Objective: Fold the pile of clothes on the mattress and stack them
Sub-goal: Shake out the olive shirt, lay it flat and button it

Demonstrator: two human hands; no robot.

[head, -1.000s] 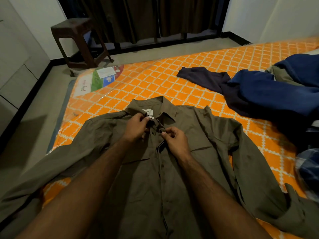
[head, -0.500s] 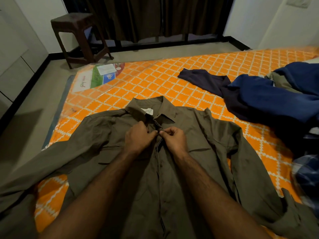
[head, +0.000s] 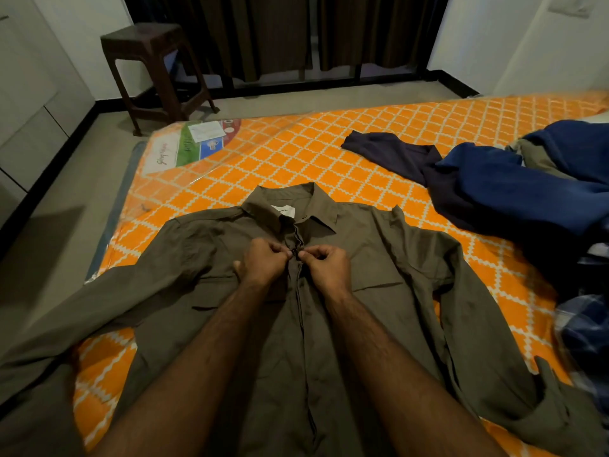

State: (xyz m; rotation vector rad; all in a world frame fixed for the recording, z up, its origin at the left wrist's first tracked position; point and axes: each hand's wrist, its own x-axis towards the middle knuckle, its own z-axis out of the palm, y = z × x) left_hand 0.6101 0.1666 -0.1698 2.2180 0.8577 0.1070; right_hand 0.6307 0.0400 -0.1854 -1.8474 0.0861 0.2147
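Note:
An olive long-sleeved shirt (head: 389, 258) lies face up and spread flat on the orange patterned mattress (head: 296, 153), collar away from me. My left hand (head: 263, 263) and my right hand (head: 324, 265) meet at the shirt's front placket just below the collar. Each pinches one edge of the placket, with a small dark button between the fingertips. The left sleeve trails off the mattress edge at the lower left. A heap of blue and dark clothes (head: 514, 189) lies at the right.
A brown plastic stool (head: 155, 67) stands on the floor beyond the mattress corner. Dark curtains hang at the back. A checked blue garment (head: 583, 331) sits at the right edge. Bare floor runs along the mattress's left side.
Both hands have slid a little down the placket from the collar and drawn together, closing the shirt front under the collar. The view has tilted slightly.

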